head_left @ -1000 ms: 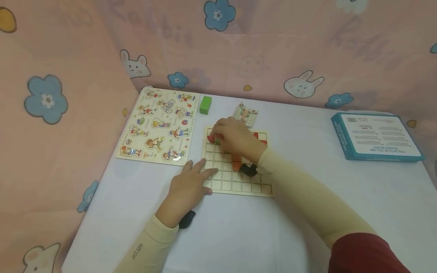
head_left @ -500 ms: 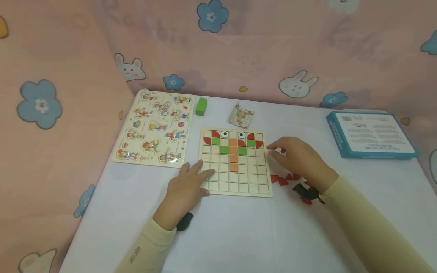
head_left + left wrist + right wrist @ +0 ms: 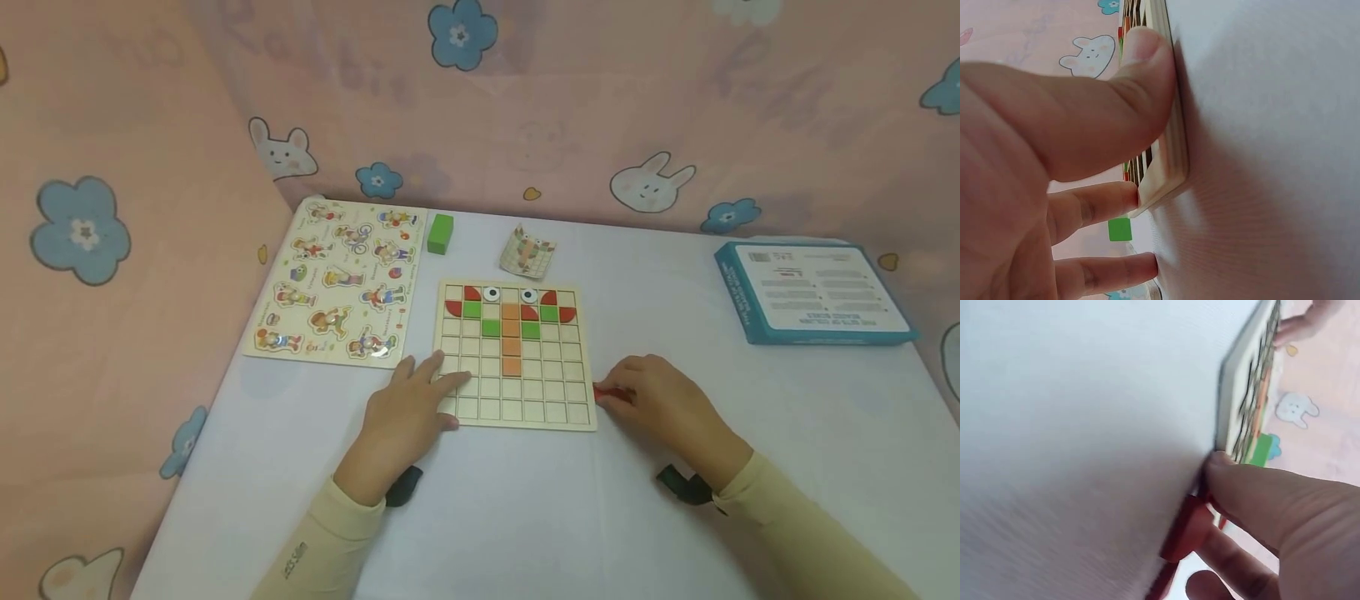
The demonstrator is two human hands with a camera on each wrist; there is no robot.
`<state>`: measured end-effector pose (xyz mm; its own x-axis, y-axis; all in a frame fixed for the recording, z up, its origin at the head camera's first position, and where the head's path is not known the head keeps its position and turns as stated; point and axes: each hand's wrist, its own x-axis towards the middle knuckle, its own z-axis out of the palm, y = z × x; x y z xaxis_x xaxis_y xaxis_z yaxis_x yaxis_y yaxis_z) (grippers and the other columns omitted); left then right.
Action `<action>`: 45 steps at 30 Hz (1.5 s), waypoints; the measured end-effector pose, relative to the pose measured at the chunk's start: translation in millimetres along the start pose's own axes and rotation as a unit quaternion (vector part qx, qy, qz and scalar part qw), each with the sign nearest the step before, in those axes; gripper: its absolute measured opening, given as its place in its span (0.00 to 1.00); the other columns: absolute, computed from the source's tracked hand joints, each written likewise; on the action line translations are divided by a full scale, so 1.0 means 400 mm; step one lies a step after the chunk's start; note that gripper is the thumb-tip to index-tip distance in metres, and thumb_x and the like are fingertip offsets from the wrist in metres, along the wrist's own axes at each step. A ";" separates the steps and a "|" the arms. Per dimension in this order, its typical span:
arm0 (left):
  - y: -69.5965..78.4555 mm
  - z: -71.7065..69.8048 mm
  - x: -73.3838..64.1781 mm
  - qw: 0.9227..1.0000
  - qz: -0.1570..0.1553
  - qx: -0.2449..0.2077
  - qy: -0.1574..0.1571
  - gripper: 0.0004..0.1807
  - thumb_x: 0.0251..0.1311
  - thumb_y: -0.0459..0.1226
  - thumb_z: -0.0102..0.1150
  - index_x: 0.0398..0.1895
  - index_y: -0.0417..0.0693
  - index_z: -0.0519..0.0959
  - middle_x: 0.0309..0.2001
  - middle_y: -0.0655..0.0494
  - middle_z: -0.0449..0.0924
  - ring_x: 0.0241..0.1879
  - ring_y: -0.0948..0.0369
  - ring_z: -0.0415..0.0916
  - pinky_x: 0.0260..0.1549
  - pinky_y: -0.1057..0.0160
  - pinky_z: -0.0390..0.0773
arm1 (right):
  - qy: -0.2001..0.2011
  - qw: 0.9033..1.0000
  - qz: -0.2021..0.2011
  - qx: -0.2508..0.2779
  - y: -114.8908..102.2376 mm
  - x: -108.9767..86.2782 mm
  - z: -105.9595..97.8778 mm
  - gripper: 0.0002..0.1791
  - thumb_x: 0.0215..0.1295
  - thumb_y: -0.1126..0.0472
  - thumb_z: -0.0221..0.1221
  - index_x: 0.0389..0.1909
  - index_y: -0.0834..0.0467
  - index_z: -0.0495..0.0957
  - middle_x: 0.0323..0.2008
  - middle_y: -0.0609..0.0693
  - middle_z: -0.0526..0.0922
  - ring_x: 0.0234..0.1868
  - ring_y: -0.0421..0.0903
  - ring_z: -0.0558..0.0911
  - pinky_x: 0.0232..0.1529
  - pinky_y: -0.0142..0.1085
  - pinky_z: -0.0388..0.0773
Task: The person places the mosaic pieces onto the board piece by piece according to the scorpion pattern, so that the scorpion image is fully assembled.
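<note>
A square wooden grid board lies on the white table. Red quarter-circle, green and orange square tiles and two eye tiles sit in its upper cells; an orange tile is the lowest. My left hand rests with spread fingers on the board's left edge, its thumb at the lower left corner in the left wrist view. Beside the right edge, my right hand pinches a red quarter-circle tile between thumb and fingers, low at the tabletop. More red tiles lie under that hand, partly hidden by it.
A picture puzzle board with children figures lies left of the grid. Behind stand a green block and a small creased pattern card. At the far right lies a teal box. A printed pink cloth hangs behind the table.
My right hand has moved from the board's upper left to its right side, then down to the red tiles there. The left hand stays on the left edge.
</note>
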<state>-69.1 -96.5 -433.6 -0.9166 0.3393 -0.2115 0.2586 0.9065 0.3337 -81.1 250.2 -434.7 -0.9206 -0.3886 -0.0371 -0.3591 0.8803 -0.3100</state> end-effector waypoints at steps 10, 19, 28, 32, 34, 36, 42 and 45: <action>-0.001 -0.004 0.000 1.000 -0.001 0.004 0.001 0.38 0.57 0.46 0.80 0.73 0.66 0.78 0.79 0.46 0.65 0.76 0.36 0.58 0.41 0.40 0.85 | -0.004 0.998 0.038 -0.045 -0.028 -0.010 0.002 0.14 0.60 0.59 0.78 0.46 0.57 0.92 0.41 0.50 0.89 0.44 0.51 0.81 0.46 0.48 0.84; 0.004 -0.008 0.000 1.000 0.002 0.006 0.001 0.38 0.57 0.46 0.79 0.73 0.66 0.78 0.79 0.46 0.64 0.76 0.36 0.58 0.43 0.38 0.85 | 0.039 0.996 0.019 -0.079 -0.054 -0.032 0.004 0.12 0.60 0.61 0.78 0.42 0.62 0.91 0.38 0.54 0.90 0.40 0.54 0.83 0.45 0.49 0.83; 0.001 -0.007 0.000 1.000 0.001 0.005 0.003 0.38 0.57 0.46 0.79 0.73 0.66 0.78 0.79 0.47 0.65 0.76 0.36 0.58 0.43 0.38 0.84 | 0.057 0.994 -0.044 -0.085 -0.041 -0.029 0.012 0.11 0.56 0.66 0.79 0.39 0.63 0.90 0.37 0.53 0.91 0.36 0.49 0.82 0.41 0.43 0.84; 0.000 -0.005 -0.002 1.000 0.001 0.004 0.003 0.38 0.57 0.45 0.80 0.73 0.66 0.78 0.79 0.46 0.65 0.76 0.36 0.58 0.42 0.39 0.85 | 0.055 0.995 -0.040 -0.075 -0.037 -0.019 0.009 0.09 0.57 0.65 0.78 0.36 0.63 0.90 0.33 0.52 0.90 0.35 0.48 0.81 0.41 0.43 0.84; 0.000 -0.003 -0.002 1.000 0.001 0.003 0.002 0.38 0.57 0.46 0.79 0.73 0.66 0.78 0.79 0.46 0.65 0.76 0.36 0.58 0.42 0.39 0.85 | 0.062 0.994 -0.045 -0.072 -0.034 -0.012 0.006 0.07 0.57 0.66 0.77 0.35 0.63 0.90 0.31 0.51 0.90 0.34 0.48 0.82 0.40 0.43 0.84; 0.000 -0.002 -0.003 1.000 0.000 0.002 0.000 0.38 0.57 0.45 0.79 0.73 0.66 0.78 0.79 0.46 0.65 0.76 0.36 0.58 0.42 0.39 0.85 | 0.066 0.994 -0.049 -0.072 -0.033 0.000 0.001 0.06 0.57 0.66 0.75 0.35 0.63 0.90 0.31 0.51 0.89 0.34 0.48 0.82 0.41 0.44 0.84; -0.002 -0.001 -0.004 1.000 -0.003 -0.001 0.001 0.38 0.57 0.45 0.79 0.73 0.66 0.78 0.79 0.47 0.65 0.76 0.36 0.58 0.42 0.40 0.85 | 0.042 0.995 -0.070 -0.061 -0.070 0.080 -0.021 0.08 0.63 0.62 0.74 0.40 0.61 0.91 0.35 0.50 0.90 0.41 0.51 0.84 0.50 0.47 0.82; -0.002 0.001 -0.002 1.000 -0.001 -0.001 0.001 0.38 0.57 0.46 0.79 0.73 0.66 0.78 0.79 0.47 0.65 0.76 0.37 0.58 0.41 0.40 0.85 | 0.029 0.992 -0.112 -0.055 -0.096 0.123 -0.020 0.09 0.63 0.61 0.76 0.42 0.61 0.91 0.36 0.50 0.91 0.42 0.51 0.84 0.51 0.46 0.82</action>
<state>-68.5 -97.6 -434.1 -0.9176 0.3370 -0.2107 0.2562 0.9068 0.3348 -114.0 199.4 -417.2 -0.8224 -0.5637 0.0766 -0.5667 0.7998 -0.1981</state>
